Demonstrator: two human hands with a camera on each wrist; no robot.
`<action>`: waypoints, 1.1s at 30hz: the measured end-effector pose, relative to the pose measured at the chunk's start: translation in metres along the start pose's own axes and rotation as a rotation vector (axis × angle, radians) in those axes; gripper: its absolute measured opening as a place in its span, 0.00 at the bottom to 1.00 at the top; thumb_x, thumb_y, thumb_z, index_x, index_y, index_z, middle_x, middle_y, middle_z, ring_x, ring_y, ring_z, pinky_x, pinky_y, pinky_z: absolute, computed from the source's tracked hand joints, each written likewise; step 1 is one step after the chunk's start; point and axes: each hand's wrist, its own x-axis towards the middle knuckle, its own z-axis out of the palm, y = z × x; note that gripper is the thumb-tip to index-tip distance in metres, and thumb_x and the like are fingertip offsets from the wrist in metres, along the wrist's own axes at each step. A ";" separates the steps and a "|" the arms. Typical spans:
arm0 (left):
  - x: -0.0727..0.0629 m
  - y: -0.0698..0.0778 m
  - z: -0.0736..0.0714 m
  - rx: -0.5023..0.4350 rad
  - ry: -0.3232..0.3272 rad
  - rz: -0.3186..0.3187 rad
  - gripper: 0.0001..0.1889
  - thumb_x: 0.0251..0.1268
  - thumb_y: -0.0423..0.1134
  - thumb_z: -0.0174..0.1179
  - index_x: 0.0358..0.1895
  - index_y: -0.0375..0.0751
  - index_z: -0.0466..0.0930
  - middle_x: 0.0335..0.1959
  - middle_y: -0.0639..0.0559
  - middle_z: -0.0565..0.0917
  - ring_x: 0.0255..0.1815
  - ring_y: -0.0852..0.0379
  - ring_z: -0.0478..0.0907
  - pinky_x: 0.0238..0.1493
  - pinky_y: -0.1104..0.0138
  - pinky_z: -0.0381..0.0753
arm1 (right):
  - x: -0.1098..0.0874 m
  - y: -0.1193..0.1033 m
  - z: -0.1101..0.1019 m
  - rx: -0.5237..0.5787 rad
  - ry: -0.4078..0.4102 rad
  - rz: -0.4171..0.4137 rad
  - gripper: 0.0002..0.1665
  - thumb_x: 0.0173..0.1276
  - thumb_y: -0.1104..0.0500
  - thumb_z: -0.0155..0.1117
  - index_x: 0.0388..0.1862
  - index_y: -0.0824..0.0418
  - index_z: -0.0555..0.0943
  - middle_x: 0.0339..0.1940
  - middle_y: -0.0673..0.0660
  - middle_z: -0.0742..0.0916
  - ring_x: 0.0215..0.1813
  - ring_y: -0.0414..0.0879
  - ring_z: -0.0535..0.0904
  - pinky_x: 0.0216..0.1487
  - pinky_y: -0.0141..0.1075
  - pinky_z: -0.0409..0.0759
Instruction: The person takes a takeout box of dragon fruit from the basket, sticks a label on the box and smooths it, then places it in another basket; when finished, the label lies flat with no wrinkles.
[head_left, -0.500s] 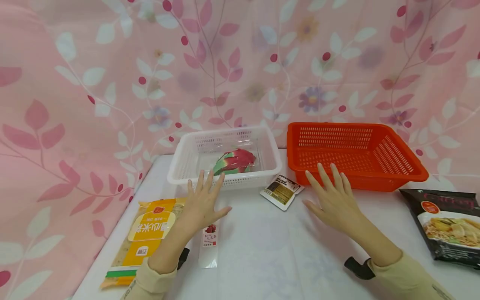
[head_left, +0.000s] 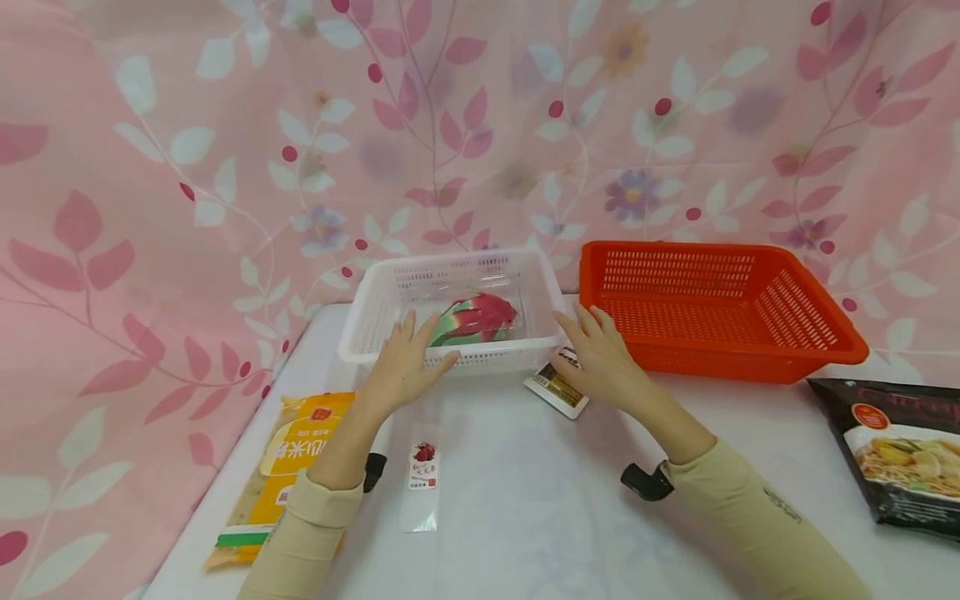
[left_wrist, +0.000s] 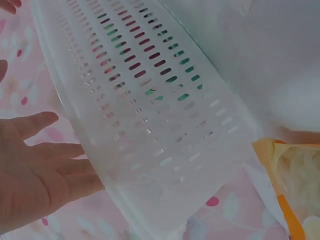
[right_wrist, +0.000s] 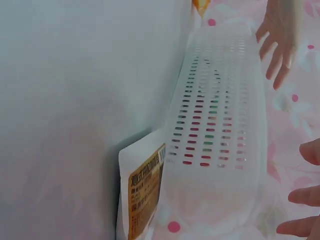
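A white perforated plastic basket (head_left: 491, 360) stands at the back of the table. Inside it lies a red and green dragon fruit (head_left: 486, 317), apparently in clear packaging. My left hand (head_left: 402, 367) hovers over the front rim towards the left, fingers spread; in the left wrist view its fingertips are close to the basket rim (left_wrist: 75, 125), and contact is unclear. By the basket's front right corner, my right hand (head_left: 600, 362) has its fingers loosely extended and holds nothing. Partly under that hand in the head view is a small white and gold sachet (head_left: 555, 396), leaning against the basket.
A red plastic basket (head_left: 697, 360) stands at the right. Beyond it lies a black noodle packet (head_left: 900, 458). At the left is a yellow food packet (head_left: 300, 442), and beside it a clear strip with a dragon-fruit label (head_left: 424, 467). A floral curtain (head_left: 480, 125) hangs behind.
My right hand has moved left, from in front of the red basket to the white basket's right corner. The left hand has moved slightly forward, over the white basket's rim.
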 end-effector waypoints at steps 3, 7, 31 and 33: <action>0.010 -0.005 -0.005 -0.044 -0.002 -0.029 0.40 0.62 0.61 0.47 0.71 0.41 0.51 0.71 0.32 0.43 0.68 0.31 0.43 0.62 0.39 0.48 | 0.016 -0.006 0.006 0.051 -0.031 -0.020 0.37 0.65 0.50 0.56 0.69 0.63 0.59 0.69 0.72 0.57 0.67 0.67 0.49 0.63 0.62 0.50; 0.028 -0.015 -0.012 -0.147 -0.014 -0.042 0.40 0.63 0.61 0.45 0.71 0.38 0.48 0.71 0.30 0.40 0.69 0.33 0.41 0.62 0.40 0.48 | 0.035 -0.010 0.011 0.124 -0.071 -0.014 0.35 0.67 0.52 0.54 0.69 0.61 0.58 0.69 0.71 0.57 0.67 0.67 0.53 0.62 0.62 0.53; 0.070 -0.058 0.003 -0.498 -0.149 -0.252 0.46 0.61 0.56 0.54 0.73 0.40 0.37 0.72 0.41 0.45 0.71 0.43 0.43 0.66 0.47 0.48 | 0.120 -0.004 0.056 0.321 -0.239 0.231 0.39 0.67 0.50 0.54 0.68 0.70 0.55 0.63 0.68 0.70 0.62 0.60 0.66 0.63 0.50 0.61; 0.071 -0.057 0.004 -0.477 -0.154 -0.248 0.46 0.60 0.55 0.55 0.73 0.41 0.37 0.72 0.41 0.46 0.71 0.42 0.44 0.65 0.46 0.48 | 0.121 -0.005 0.058 0.327 -0.239 0.241 0.40 0.66 0.49 0.55 0.68 0.69 0.55 0.62 0.68 0.71 0.62 0.60 0.67 0.63 0.51 0.61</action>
